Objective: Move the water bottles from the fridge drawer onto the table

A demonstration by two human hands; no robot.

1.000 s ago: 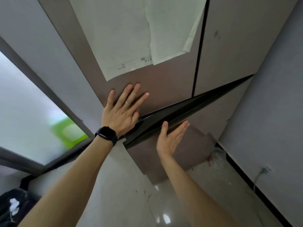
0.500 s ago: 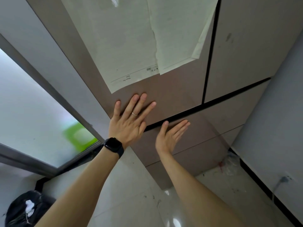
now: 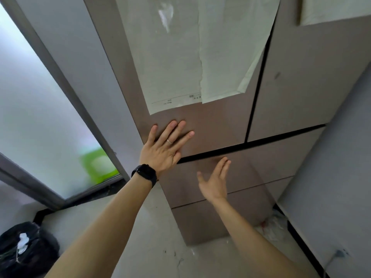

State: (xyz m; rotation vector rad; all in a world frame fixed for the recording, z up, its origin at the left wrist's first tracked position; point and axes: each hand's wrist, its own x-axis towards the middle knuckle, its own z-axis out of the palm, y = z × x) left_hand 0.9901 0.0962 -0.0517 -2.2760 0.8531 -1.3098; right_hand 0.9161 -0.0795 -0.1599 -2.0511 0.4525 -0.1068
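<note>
A brown-grey fridge fills the middle of the view. Its upper drawer front [image 3: 267,163] sits flush with the fridge face, under a dark gap. My left hand [image 3: 164,147], with a ring and a black watch at the wrist, lies flat with fingers spread on the upper left door [image 3: 216,127]. My right hand [image 3: 215,180] is open, fingers apart, held just in front of the drawer front; whether it touches the panel I cannot tell. No water bottles and no table are in view.
Paper sheets [image 3: 180,57] are taped on the upper left door. A second drawer front [image 3: 200,223] lies below the first. A frosted glass panel [image 3: 40,117] stands at the left, a black bin bag [image 3: 24,247] at lower left, a plastic bag [image 3: 275,223] by the right wall.
The drawer stood partly open a second ago and is now flush. My right hand has drawn back from the drawer front; my left hand stays flat on the door.
</note>
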